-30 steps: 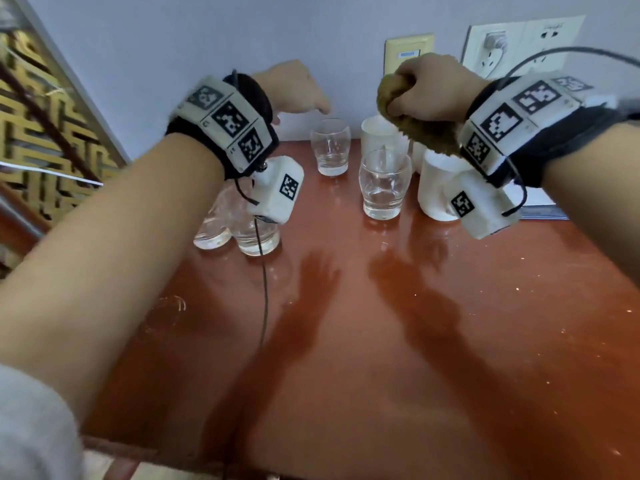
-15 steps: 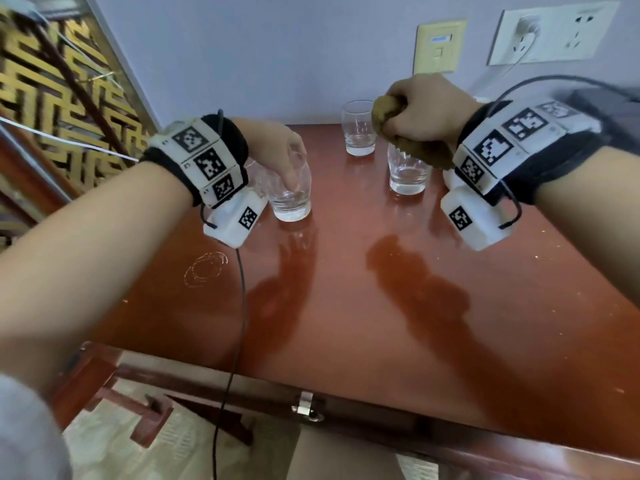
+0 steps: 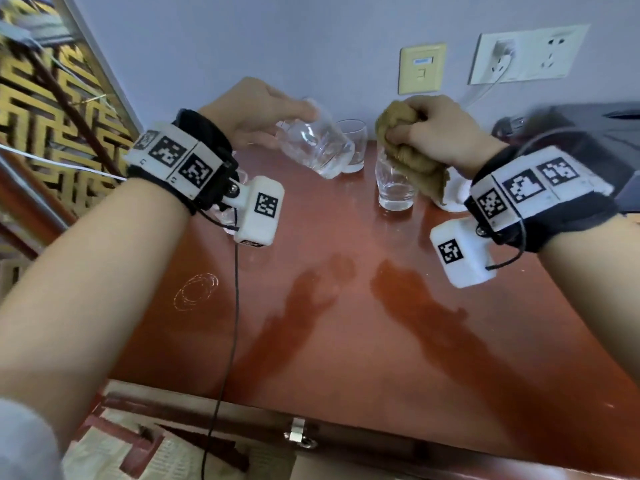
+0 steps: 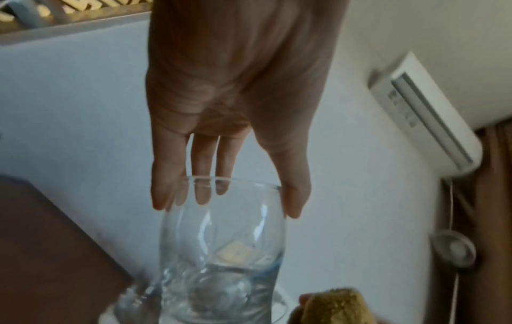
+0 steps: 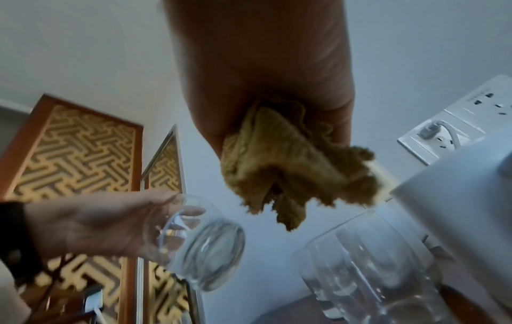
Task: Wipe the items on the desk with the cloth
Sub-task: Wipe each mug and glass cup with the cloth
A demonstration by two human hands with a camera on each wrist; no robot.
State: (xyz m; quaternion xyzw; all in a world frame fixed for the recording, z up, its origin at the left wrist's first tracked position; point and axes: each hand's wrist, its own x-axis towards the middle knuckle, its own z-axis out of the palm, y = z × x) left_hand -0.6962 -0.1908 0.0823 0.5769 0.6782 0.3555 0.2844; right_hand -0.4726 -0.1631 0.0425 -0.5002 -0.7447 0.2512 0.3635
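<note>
2 hands meet above the desk's (image 3: 346,323) far edge: left hand (image 3: 252,112) grips a tilted drinking glass (image 3: 315,147), base toward the right hand (image 3: 440,133) clutching the brown cloth (image 3: 405,150) just beside.

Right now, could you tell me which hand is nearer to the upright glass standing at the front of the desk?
Right. The right hand, bunching the brown cloth, hangs directly over the upright glass; the left hand holds a tilted glass off to its left.
</note>
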